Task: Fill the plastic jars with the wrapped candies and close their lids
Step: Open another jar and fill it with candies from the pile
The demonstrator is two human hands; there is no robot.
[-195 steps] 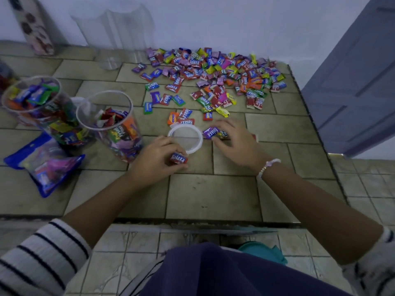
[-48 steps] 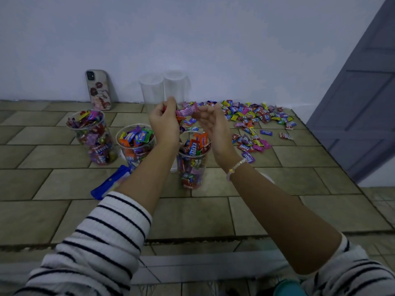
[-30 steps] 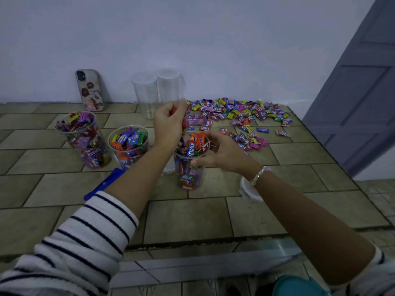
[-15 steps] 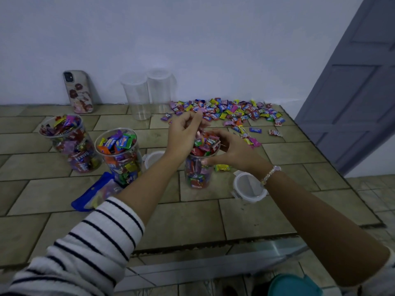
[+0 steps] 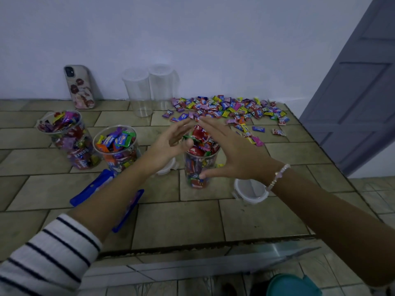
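jar middle of counter, candies heaped over the rim | left hand grip apart, fingers loose | right hand same deal, both cupping the heap | lid off, by right wrist

A phone leans on the wall. A blue bag lies flat on the tiled table. A grey door stands at the right.

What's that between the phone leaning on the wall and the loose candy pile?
Two empty clear jars, side by side, stand between the phone and candy pile, in the head view.
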